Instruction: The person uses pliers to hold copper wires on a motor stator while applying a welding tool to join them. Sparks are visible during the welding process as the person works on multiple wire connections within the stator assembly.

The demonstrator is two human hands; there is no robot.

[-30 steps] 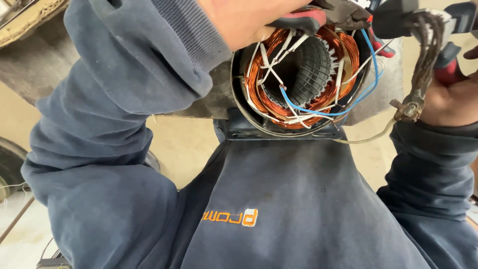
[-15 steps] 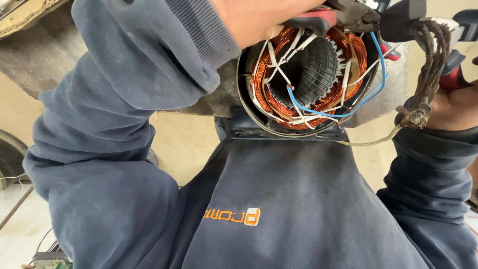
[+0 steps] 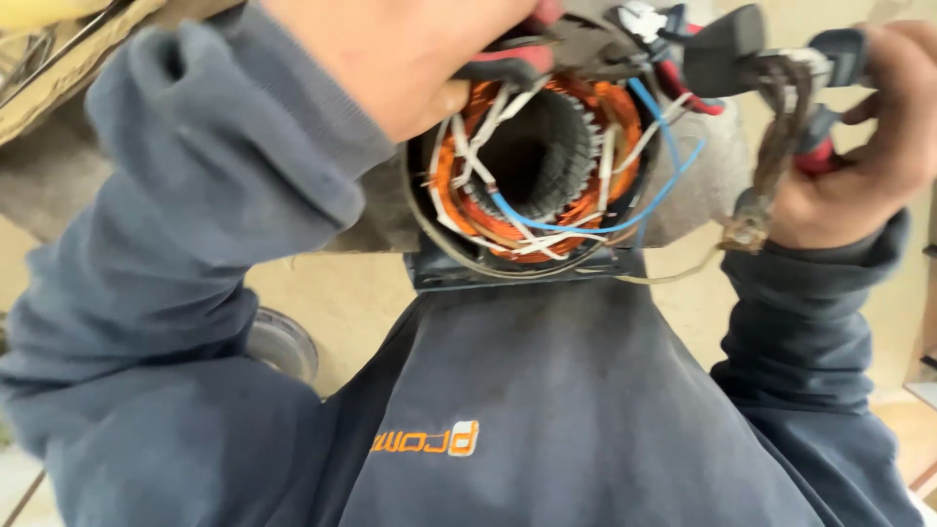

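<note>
Motor stator [image 3: 547, 176]: round steel shell, copper windings, white and blue leads. Left hand [image 3: 410, 49] above it, fingers closed on red-handled pliers [image 3: 527, 59]. Right hand [image 3: 869, 146] beside it, gripping frayed cable [image 3: 776, 146].

Pale, sandy-coloured floor [image 3: 342, 303] is showing in the gaps below, lying in soft, even daylight with no hard shadows. A round grey metal disc [image 3: 283, 342] is sitting on it at the left, half hidden. In the upper left corner a worn, yellowish slab [image 3: 59, 78] with a rough edge is slanting across, and at the far right edge a strip of light wooden boards [image 3: 913, 420] is peeking in, blurred and hard to make out.
</note>
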